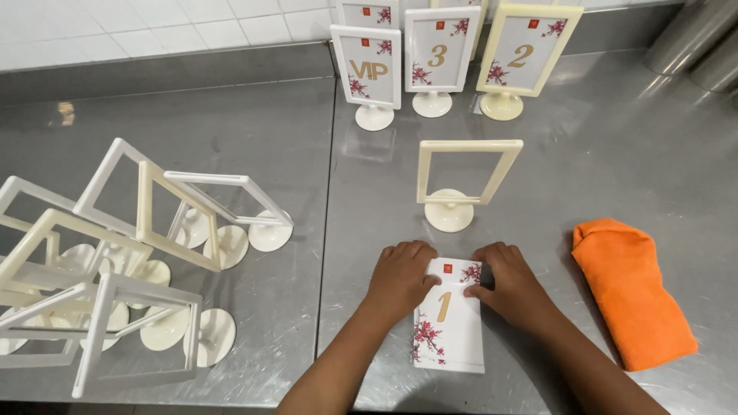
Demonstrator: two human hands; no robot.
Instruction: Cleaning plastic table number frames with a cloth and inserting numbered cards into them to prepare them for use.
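A white table-number card with a gold numeral and red blossom sprigs lies flat on the steel counter, near edge at six o'clock. The left hand and right hand press curled fingers on its top corners, pinning it rather than gripping. Just beyond, at twelve o'clock, stands an empty cream frame stand. A folded orange cloth lies at three o'clock, toppled empty frames at nine, filled sign stands farthest back.
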